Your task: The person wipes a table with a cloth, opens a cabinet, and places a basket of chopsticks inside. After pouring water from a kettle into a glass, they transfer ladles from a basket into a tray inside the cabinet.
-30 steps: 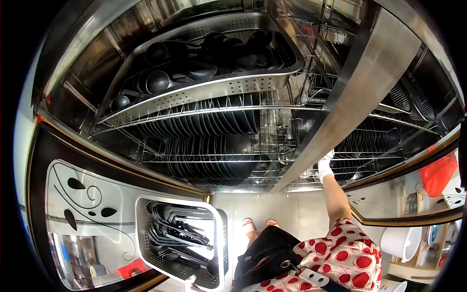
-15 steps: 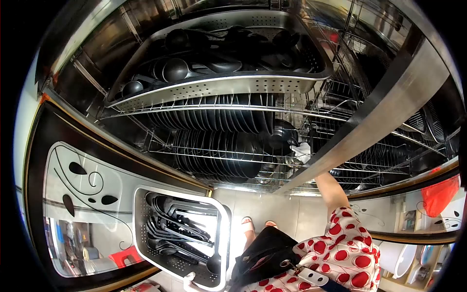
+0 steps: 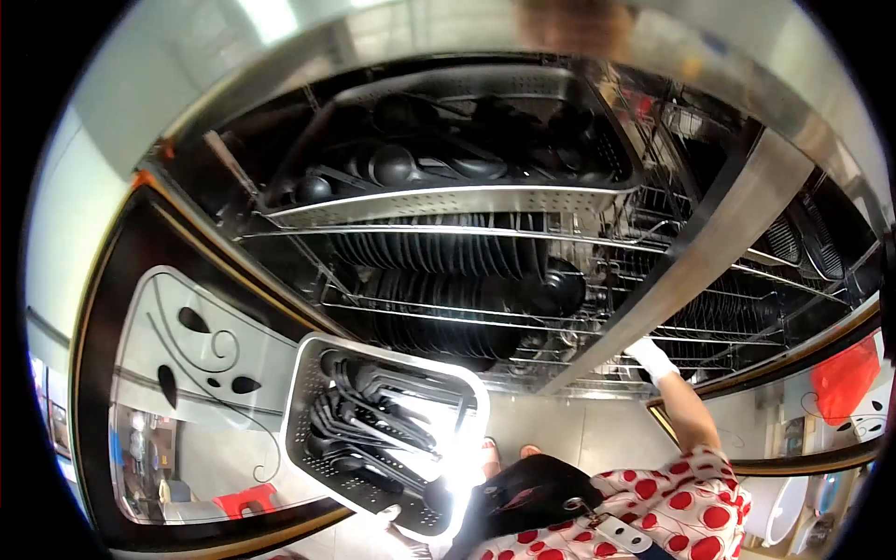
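My right hand, in a white glove, is at the lower right racks of a metal cabinet, just right of the steel centre post. Its fingers are hidden behind the post and wires. My left hand holds the lower rim of a perforated metal tray full of black ladles and utensils. Inside the cabinet, a second perforated tray of black ladles rests on the top rack. Rows of black plates stand upright on the wire racks below.
An open dark-framed door with leaf patterns is at the left, close to the held tray. Another open door is at the lower right. A red item shows in its glass. Tiled floor lies below.
My right hand has moved from left of the centre post to its right side. The view has shifted, so the cabinet and the held tray appear lower and further right.
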`<state>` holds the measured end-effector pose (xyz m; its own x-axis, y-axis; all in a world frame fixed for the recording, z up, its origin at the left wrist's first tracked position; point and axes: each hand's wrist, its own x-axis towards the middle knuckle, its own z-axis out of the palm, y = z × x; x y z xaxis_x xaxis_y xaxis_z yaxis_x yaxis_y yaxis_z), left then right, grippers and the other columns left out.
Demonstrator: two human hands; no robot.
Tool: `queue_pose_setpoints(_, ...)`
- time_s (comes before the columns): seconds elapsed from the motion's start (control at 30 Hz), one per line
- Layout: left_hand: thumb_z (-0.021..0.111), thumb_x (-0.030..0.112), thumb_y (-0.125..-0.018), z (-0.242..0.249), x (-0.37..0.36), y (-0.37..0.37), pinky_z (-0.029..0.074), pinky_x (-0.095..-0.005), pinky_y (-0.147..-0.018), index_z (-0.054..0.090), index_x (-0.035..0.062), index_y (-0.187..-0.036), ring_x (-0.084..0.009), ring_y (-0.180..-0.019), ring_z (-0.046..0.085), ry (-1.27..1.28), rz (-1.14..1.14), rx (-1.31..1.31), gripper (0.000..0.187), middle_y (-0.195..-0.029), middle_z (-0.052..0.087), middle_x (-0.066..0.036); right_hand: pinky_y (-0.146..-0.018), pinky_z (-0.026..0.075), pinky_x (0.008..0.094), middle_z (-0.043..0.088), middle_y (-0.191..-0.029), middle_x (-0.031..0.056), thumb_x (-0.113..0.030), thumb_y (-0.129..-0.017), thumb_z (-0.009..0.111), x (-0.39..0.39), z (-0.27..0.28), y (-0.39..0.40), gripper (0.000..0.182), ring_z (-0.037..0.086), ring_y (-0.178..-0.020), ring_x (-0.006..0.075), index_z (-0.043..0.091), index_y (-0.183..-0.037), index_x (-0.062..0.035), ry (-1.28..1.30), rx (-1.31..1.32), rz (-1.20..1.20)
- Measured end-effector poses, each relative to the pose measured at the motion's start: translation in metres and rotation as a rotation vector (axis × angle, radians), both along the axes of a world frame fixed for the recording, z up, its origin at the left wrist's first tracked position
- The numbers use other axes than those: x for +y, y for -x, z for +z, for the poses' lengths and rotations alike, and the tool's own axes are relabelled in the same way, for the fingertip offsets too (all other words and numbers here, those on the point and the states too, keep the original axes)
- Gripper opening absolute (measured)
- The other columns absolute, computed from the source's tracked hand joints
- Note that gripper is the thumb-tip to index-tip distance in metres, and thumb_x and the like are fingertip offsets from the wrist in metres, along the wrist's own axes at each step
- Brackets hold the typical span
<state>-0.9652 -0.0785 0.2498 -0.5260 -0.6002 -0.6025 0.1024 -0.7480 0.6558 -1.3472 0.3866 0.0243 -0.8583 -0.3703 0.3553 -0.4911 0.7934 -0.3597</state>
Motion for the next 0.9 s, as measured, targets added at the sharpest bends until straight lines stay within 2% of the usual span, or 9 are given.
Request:
queue_pose_setpoints(0.03,0.057,0.022,-0.065,0.032,0.014,0.014,0.050,-0.0365,-0.081,0.054,0.0052,-0.118,-0.0270,-0.089,0.060,-0.030,0.059,-0.006,0.056,-0.104,0.059,-0.011,-0.091,0.045,0.0438,0.066,-0.104,0.0178,-0.031,-0.092,0.048,-0.005,0.063,-0.035,0.037,0.061,-0.100,0.0343,0.061,-0.114,-0.0035,-0.259,-0.507,-0.140)
queue_pose_setpoints(0.07,0.057,0.023,-0.065,0.037,0.018,0.011,0.050,-0.0364,-0.080,0.055,0.0031,-0.114,-0.0274,-0.086,0.061,0.039,0.048,-0.073,0.053,-0.098,0.061,-0.012,-0.085,0.050,0.0454,0.065,-0.102,0.0224,-0.029,-0.087,0.048,-0.039,0.150,-0.077,0.035,0.063,-0.094,0.0390,0.067,-0.100,-0.0026,-0.577,-0.705,-0.191)
queue_pose_setpoints(0.13,0.056,0.023,-0.065,0.033,0.010,0.008,0.050,-0.0367,-0.079,0.056,0.0002,-0.112,-0.0277,-0.084,0.061,0.020,-0.036,0.005,0.052,-0.094,0.062,-0.014,-0.082,0.049,0.0440,0.065,-0.101,0.0213,-0.040,-0.087,0.053,-0.059,0.234,-0.119,0.041,0.063,-0.091,0.0353,0.065,-0.107,-0.0054,-0.561,-0.942,0.147)
queue_pose_setpoints(0.2,0.055,0.020,-0.065,0.009,0.004,-0.008,0.051,-0.0375,-0.078,0.057,-0.0015,-0.110,-0.0278,-0.083,0.062,0.052,-0.044,-0.012,0.050,-0.093,0.062,-0.015,-0.078,0.050,0.0395,0.065,-0.094,0.0163,-0.047,-0.089,0.055,-0.105,0.337,-0.162,0.048,0.063,-0.088,0.0292,0.060,-0.111,-0.0044,-0.295,-0.830,0.383)
queue_pose_setpoints(0.33,0.058,0.018,-0.064,0.004,-0.004,-0.004,0.052,-0.0362,-0.079,0.057,-0.0005,-0.111,-0.0262,-0.084,0.061,0.061,-0.066,0.126,0.051,-0.094,0.062,-0.013,-0.073,0.052,0.0328,0.065,-0.091,0.0093,-0.019,-0.087,0.060,-0.209,0.460,-0.173,0.023,0.063,-0.081,0.0190,0.062,-0.102,-0.0026,0.222,-0.234,0.613)
queue_pose_setpoints(0.43,0.061,0.017,-0.069,0.013,-0.004,0.006,0.051,-0.0342,-0.075,0.057,0.0048,-0.100,-0.0222,-0.080,0.060,0.075,-0.148,0.120,0.033,-0.088,0.060,-0.007,-0.070,0.044,0.0284,0.053,-0.079,0.0046,-0.027,-0.088,0.060,-0.294,0.503,-0.120,0.027,0.046,-0.070,0.0127,0.057,-0.094,-0.0013,0.352,-0.074,0.521)
queue_pose_setpoints(0.53,0.060,0.013,-0.068,0.005,-0.011,0.032,0.051,-0.0326,-0.074,0.055,0.0039,-0.100,-0.0211,-0.077,0.059,0.032,-0.180,0.235,0.034,-0.084,0.058,-0.006,-0.101,0.040,0.0375,0.053,-0.127,0.0230,-0.045,-0.084,0.063,-0.359,0.509,-0.040,0.071,0.052,-0.118,0.0289,0.045,-0.131,0.0042,0.154,0.082,0.242)
queue_pose_setpoints(0.6,0.059,0.011,-0.066,-0.005,-0.013,0.049,0.050,-0.0321,-0.072,0.054,0.0029,-0.099,-0.0205,-0.075,0.059,0.076,-0.174,0.288,0.034,-0.082,0.057,-0.006,-0.110,0.029,0.0437,0.035,-0.143,0.0255,-0.057,-0.082,0.059,-0.374,0.511,0.011,0.090,0.032,-0.135,0.0339,0.028,-0.143,-0.0004,-0.126,-0.031,0.141)
queue_pose_setpoints(0.9,0.053,-0.001,-0.065,-0.029,-0.013,0.058,0.047,-0.0269,-0.070,0.050,0.0032,-0.106,-0.0153,-0.074,0.053,0.124,-0.102,0.284,0.041,-0.084,0.051,-0.002,-0.116,0.017,0.0395,0.023,-0.147,0.0285,-0.075,-0.072,0.053,-0.385,0.503,0.051,0.113,0.020,-0.140,0.0352,0.023,-0.141,0.0102,-0.368,-0.168,0.113)
